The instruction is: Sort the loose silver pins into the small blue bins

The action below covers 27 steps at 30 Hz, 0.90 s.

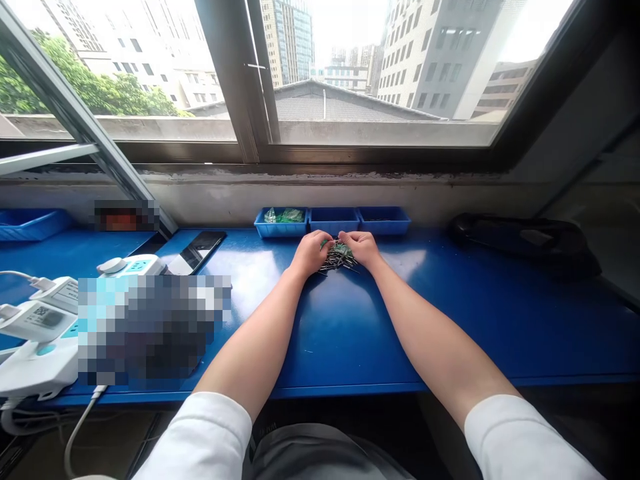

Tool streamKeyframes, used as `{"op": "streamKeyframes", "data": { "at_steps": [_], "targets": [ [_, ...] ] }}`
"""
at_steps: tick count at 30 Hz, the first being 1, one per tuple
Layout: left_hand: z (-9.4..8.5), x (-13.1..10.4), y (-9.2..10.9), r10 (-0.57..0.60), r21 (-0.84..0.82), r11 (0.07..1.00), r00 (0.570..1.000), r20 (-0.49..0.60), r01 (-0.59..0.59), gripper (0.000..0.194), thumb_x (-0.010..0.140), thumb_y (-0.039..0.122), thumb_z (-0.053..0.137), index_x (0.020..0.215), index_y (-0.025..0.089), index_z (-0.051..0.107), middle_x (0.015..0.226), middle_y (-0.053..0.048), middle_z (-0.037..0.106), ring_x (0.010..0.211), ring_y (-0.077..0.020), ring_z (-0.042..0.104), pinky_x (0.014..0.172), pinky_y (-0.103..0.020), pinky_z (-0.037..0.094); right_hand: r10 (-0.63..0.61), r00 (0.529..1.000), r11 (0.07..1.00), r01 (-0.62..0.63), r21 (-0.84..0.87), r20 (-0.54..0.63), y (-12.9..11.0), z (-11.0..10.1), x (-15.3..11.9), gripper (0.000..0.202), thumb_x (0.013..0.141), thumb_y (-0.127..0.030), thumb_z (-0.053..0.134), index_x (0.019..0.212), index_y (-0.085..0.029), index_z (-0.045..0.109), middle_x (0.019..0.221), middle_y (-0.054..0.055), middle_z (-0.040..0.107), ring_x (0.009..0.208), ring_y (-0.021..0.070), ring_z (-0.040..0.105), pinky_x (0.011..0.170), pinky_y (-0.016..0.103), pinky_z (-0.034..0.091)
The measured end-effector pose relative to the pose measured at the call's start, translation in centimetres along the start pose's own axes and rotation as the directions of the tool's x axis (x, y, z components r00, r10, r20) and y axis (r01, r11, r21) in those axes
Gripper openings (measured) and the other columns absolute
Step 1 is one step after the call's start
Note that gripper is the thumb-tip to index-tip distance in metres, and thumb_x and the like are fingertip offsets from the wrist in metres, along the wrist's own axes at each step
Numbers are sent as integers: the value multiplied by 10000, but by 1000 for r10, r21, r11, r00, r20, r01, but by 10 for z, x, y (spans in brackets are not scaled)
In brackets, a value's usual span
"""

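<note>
A pile of small dark metal pieces mixed with green bits (pixel 341 257) lies on the blue table. At the pile's left edge is my left hand (pixel 313 252), its fingers curled together beside a bit of green. My right hand (pixel 361 248) is at the upper right of the pile, thumb and fingertips pinched together. What either hand holds is too small to make out. Just behind the hands stand three joined blue bins: the left bin (pixel 281 229) has green and clear packets, the middle bin (pixel 334 228) shows no contents, and the right bin (pixel 384 227) has a few dark pieces.
On the blue table (pixel 345 347), a phone (pixel 200 251) and a white power strip (pixel 40 363) with plugs and cables lie left, beside a blurred area. A black bag (pixel 525 243) rests at right. Another blue tray (pixel 35 225) stands far left, near a slanted metal frame (pixel 95 137).
</note>
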<state>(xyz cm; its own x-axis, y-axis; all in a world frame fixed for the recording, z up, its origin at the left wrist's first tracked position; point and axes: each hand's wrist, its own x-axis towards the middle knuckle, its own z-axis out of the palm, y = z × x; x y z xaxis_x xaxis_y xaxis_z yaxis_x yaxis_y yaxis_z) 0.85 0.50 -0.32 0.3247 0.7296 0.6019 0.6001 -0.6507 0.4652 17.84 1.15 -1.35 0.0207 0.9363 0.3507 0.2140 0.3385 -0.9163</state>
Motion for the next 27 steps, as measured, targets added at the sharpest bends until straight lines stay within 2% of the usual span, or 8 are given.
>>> {"op": "streamKeyframes", "data": {
  "at_steps": [6, 10, 15, 19, 21, 24, 27],
  "targets": [
    [0, 3, 2, -55, 110, 993, 998, 13, 53, 224, 886, 251, 442, 857, 175, 650, 900, -70, 655, 853, -188, 601, 798, -306, 474, -77, 997, 990, 73, -118, -32, -3, -1, -1, 352, 671, -523, 679, 691, -172, 696, 697, 34, 687, 672, 179, 613, 644, 290, 451],
    [-1, 3, 1, -80, 142, 987, 997, -2, 79, 252, 893, 286, 430, 842, 178, 652, 895, -73, 659, 846, -196, 602, 789, -312, 469, -110, 993, 993, 109, -43, -30, -7, -1, -3, 310, 653, -473, 707, 760, -182, 696, 742, 37, 691, 701, 176, 621, 660, 291, 474],
    [0, 2, -2, -87, 139, 986, 996, -12, 88, 263, 896, 301, 422, 830, 186, 649, 891, -67, 663, 844, -195, 601, 773, -305, 464, -78, 997, 997, 78, 7, 17, -12, -1, -7, 294, 625, -466, 728, 681, -180, 691, 696, 36, 682, 653, 170, 606, 610, 282, 464],
    [1, 2, -1, -81, 108, 991, 997, -14, 82, 277, 901, 335, 415, 835, 193, 643, 900, -61, 664, 854, -189, 604, 780, -299, 461, -53, 999, 997, 52, 59, 6, -14, -2, -7, 286, 606, -449, 738, 678, -175, 698, 688, 31, 681, 648, 168, 605, 615, 281, 468],
    [0, 1, -1, -94, 96, 990, 994, -49, 99, 286, 903, 359, 408, 855, 198, 639, 911, -59, 665, 877, -190, 605, 804, -301, 458, -49, 999, 996, 50, 70, -13, -13, -3, -6, 273, 618, -439, 723, 680, -174, 698, 688, 30, 681, 655, 171, 606, 630, 285, 475],
    [-4, 1, -3, -179, 95, 977, 973, -142, 194, 265, 886, 371, 429, 884, 201, 631, 920, -60, 665, 896, -197, 605, 834, -314, 459, -57, 994, 998, 59, 18, -90, -12, -7, -3, 263, 659, -417, 675, 752, -173, 711, 746, 42, 694, 715, 189, 616, 674, 303, 485],
    [-9, 0, -11, -330, 79, 934, 925, -190, 350, 199, 839, 324, 479, 861, 197, 631, 919, -69, 669, 902, -209, 606, 839, -330, 466, -128, 945, 980, 74, -185, -301, -12, -15, 0, 290, 687, -358, 629, 889, -169, 713, 905, 70, 701, 869, 221, 601, 769, 337, 479]
  ]
}}
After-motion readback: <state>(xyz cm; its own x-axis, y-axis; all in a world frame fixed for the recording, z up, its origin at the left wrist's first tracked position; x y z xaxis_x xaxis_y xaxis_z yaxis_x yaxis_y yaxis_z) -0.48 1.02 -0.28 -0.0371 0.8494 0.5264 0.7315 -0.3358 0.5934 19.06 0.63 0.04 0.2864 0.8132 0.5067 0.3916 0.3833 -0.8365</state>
